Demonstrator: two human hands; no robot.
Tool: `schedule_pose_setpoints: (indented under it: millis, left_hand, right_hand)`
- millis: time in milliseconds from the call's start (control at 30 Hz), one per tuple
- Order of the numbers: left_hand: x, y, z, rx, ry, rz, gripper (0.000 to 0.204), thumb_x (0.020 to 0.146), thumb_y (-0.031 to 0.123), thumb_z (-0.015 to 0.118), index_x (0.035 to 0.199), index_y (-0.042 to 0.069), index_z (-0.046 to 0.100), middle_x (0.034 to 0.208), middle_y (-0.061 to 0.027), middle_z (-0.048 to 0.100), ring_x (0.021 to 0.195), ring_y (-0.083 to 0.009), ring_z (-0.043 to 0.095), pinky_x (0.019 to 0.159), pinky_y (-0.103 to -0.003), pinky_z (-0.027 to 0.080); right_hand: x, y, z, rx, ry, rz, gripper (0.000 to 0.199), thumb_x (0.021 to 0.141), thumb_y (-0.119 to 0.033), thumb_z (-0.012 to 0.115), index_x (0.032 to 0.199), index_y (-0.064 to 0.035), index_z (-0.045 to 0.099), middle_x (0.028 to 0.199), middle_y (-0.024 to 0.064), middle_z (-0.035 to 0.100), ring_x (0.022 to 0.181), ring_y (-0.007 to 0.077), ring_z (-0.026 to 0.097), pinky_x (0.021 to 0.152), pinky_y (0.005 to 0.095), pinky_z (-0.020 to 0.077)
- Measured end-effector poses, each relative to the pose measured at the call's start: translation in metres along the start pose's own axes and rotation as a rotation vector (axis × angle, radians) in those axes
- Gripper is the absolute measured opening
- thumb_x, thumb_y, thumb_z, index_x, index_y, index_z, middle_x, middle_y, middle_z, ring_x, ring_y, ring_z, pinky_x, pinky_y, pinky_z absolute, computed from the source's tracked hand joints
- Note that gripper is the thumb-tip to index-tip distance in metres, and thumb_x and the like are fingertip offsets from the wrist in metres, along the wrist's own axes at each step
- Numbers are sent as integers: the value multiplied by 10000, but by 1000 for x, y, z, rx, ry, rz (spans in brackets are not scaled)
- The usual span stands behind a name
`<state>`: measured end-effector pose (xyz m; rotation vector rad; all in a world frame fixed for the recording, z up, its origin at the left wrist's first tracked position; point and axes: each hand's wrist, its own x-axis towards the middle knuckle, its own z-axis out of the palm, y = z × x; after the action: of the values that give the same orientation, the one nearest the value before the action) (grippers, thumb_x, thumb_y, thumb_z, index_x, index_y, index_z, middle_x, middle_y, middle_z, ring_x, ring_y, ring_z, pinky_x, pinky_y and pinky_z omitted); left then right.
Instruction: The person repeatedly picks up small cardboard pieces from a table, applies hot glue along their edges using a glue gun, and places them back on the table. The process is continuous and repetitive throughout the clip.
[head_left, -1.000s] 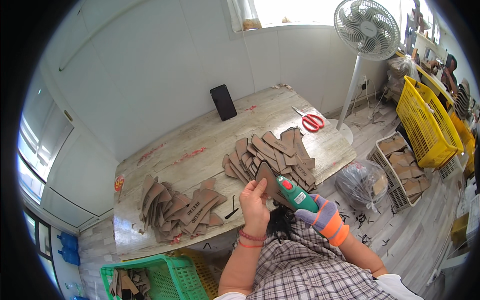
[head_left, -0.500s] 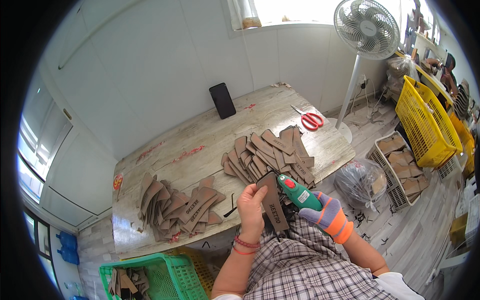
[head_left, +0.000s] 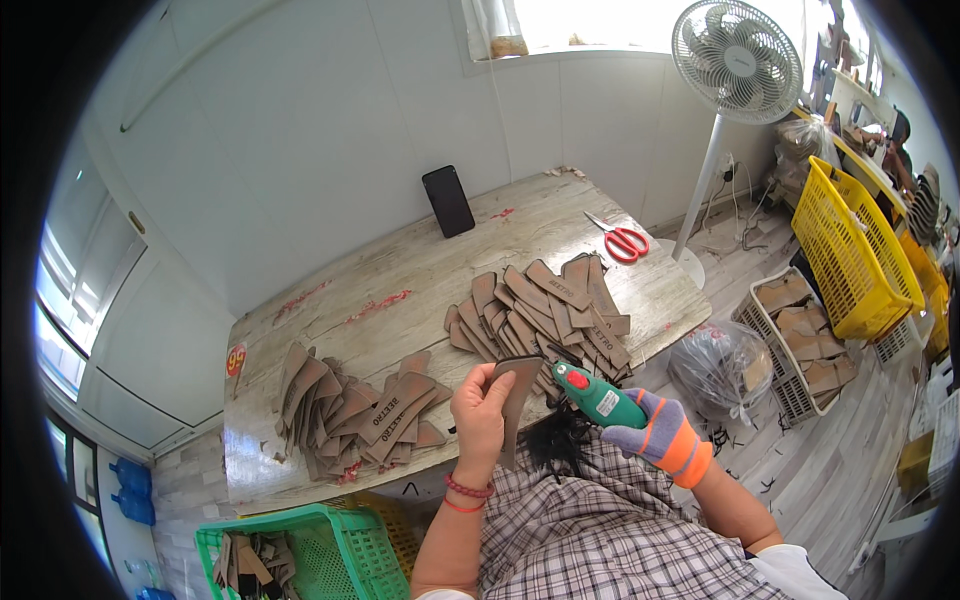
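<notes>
My bare left hand [head_left: 482, 415] pinches a brown strip-shaped piece with dark edging [head_left: 519, 398], held tilted over the table's front edge. In a purple and orange glove, my right hand [head_left: 655, 432] is wrapped round a green handheld power tool with a red button [head_left: 598, 394]. The tool's head points left toward the brown piece, with a small gap between them. Below the tool, a dark tuft of trimmings [head_left: 556, 442] lies on the checked apron. Behind my hands spreads a pile of brown pieces [head_left: 540, 305]; another pile [head_left: 350, 410] lies to the left.
On the wooden table [head_left: 400, 280] are red-handled scissors [head_left: 622, 241] and a phone [head_left: 448, 201] propped at the wall. A green crate [head_left: 330, 560] stands below left. To the right are a plastic bag [head_left: 722, 368], a white crate [head_left: 765, 330], a yellow basket [head_left: 850, 250] and a fan [head_left: 738, 62].
My left hand has drawn the brown piece left and slightly down, away from the tool, and turned it more edge-on. The gloved hand with the tool has barely shifted.
</notes>
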<state>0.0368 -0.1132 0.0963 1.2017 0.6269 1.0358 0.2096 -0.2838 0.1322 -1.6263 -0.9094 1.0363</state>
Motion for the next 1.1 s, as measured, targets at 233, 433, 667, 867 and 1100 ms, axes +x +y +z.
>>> schedule_pose_setpoints:
  millis: [233,433,667,867,1100]
  left_hand:
    - [0,18,-11,115,-97,20,81,905,42,633,947,-28,634,850,3,640,738,-39,550,678,-184,458]
    - [8,30,-24,381,-196,90,67,874,41,659,894,-19,636,804,27,608,721,-34,515,656,-190,422]
    - [10,50,-26,525,-292,117,128,822,76,686,836,-39,632,726,-22,550,672,-89,487,608,-246,395]
    - [12,52,-24,599,-369,122,136,807,83,699,831,-38,641,734,-27,565,671,-93,492,599,-248,396]
    - [11,39,-21,539,-436,-32,128,794,80,702,812,-34,648,713,-15,591,659,-67,498,575,-241,401]
  right_hand:
    - [-4,-5,-3,-86,-28,-11,505,765,-199,807,1181,-2,599,766,18,657,603,56,579,544,209,464]
    - [-4,1,-10,-169,-72,-29,546,757,-196,817,1212,3,592,800,28,668,612,54,582,549,210,471]
    - [-2,5,-15,-213,-133,-78,579,748,-209,830,1221,16,583,859,45,682,649,62,610,589,216,506]
    - [-2,2,-13,-187,-156,-84,597,740,-230,837,1216,25,581,860,43,681,671,60,613,607,218,511]
    - [0,-2,-10,-241,-151,-62,592,741,-256,835,1203,18,587,835,36,675,672,54,599,599,218,495]
